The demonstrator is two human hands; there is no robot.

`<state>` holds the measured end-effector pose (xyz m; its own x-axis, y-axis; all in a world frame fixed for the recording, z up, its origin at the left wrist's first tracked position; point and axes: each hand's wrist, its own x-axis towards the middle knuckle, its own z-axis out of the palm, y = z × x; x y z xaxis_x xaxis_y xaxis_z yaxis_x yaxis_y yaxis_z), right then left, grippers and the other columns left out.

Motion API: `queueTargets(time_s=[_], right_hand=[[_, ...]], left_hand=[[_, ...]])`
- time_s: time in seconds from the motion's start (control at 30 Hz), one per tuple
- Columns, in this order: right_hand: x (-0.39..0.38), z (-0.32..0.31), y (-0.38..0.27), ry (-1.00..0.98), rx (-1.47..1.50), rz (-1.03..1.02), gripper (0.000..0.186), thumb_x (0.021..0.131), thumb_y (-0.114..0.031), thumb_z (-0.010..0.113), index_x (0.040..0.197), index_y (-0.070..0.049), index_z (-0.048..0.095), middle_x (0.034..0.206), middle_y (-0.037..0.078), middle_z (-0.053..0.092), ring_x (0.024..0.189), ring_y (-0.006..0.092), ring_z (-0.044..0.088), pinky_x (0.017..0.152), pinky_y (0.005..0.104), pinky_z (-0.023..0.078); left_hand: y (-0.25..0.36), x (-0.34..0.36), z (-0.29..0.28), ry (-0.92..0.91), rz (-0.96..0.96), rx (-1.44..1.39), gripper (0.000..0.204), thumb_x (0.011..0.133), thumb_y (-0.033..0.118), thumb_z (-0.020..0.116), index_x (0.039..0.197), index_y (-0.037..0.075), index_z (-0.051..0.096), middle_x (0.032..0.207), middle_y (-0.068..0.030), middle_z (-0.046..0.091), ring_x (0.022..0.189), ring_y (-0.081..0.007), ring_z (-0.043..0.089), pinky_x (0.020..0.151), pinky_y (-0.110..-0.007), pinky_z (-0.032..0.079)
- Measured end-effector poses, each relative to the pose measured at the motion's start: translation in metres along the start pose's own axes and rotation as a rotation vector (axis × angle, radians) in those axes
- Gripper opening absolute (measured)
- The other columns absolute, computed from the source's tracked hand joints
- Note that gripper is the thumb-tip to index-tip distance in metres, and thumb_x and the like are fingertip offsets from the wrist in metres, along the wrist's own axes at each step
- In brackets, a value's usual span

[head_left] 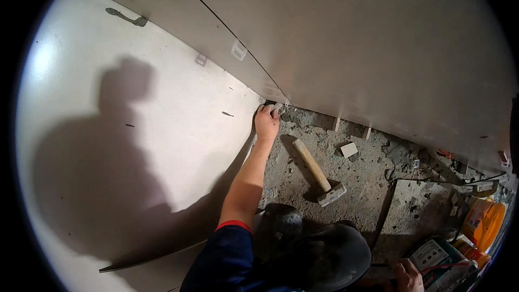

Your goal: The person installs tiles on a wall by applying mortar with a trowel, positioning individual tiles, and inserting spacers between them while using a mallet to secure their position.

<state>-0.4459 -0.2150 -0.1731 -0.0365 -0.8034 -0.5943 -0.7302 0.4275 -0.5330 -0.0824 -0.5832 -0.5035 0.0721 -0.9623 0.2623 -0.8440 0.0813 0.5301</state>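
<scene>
My left hand [267,124] reaches into the corner where the pale tile surface [81,146] meets the grey tile panels [378,38], its fingers closed on a small translucent plastic piece [277,107]. Translucent clips [239,50] sit along the seam above. A wooden-handled hammer [311,165] lies on the rough concrete right of my forearm. My right hand [408,276] is low at the right edge, curled beside a dark bag [432,259] with a red cord; what it grips is hard to make out.
A small beige square [348,150] and wooden pieces [336,124] lie along the panel base. A textured, dirty board [411,205], an orange container [484,219] and scattered rubble are at the right. My dark knee [330,254] is below the hammer.
</scene>
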Motion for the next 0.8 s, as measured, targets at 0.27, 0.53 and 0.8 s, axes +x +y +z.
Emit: queueTargets(time_s=[0.27,0.53,0.8], right_hand=[[0.000,-0.002,-0.022,0.037,0.030,0.039,0.038,0.085,-0.015,0.063,0.120,-0.001,0.053,0.121,0.025,0.054,0.103,0.0451,0.055,0.085,0.0469,0.049],[-0.005,-0.003,-0.006,-0.025,-0.048,0.024,0.042,0.086,-0.020,0.064,0.121,0.000,0.053,0.124,0.025,0.053,0.108,0.0439,0.054,0.089,0.0461,0.048],[-0.014,-0.005,-0.010,-0.002,-0.231,-0.042,0.042,0.085,-0.021,0.065,0.120,0.000,0.055,0.124,0.026,0.054,0.108,0.0435,0.055,0.090,0.0454,0.048]], left_hand=[[-0.005,0.009,0.000,-0.036,0.095,0.063,0.022,0.079,0.009,0.064,0.096,-0.005,0.064,0.094,-0.0264,0.061,0.088,-0.0426,0.059,0.078,-0.046,0.049],[-0.005,0.012,0.000,-0.097,0.091,0.125,0.025,0.077,0.005,0.063,0.101,-0.005,0.063,0.092,-0.0251,0.061,0.086,-0.0423,0.060,0.079,-0.046,0.050],[-0.008,0.015,-0.006,-0.148,0.115,0.146,0.029,0.074,0.003,0.061,0.102,-0.006,0.063,0.101,-0.0263,0.061,0.090,-0.0422,0.060,0.079,-0.046,0.050]])
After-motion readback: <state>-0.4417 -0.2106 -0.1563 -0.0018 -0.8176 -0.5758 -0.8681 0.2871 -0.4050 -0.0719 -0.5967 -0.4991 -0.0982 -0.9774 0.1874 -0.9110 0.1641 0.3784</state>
